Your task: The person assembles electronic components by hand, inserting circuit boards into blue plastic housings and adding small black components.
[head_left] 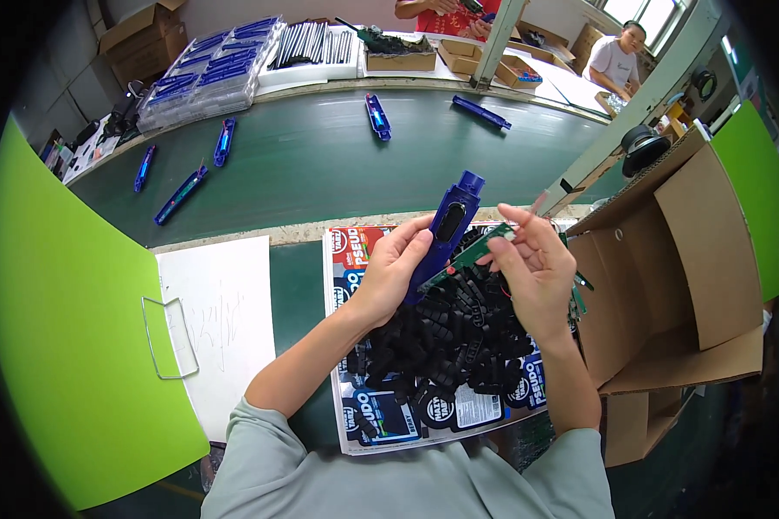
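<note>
Green surface: 12 o'clock, blue shells on it
Left hand: grips blue casing, centre
Right hand: pinches green board, casing's 4 o'clock
Board handling: edges only, light pressure

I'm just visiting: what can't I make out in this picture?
In the head view:
- Most fingertips of the left hand: behind the blue casing.
- The green circuit board's fine parts: too small.
- The printed sheet's middle: under the black parts.
- The head of the person in red: cut off by the top edge.
</note>
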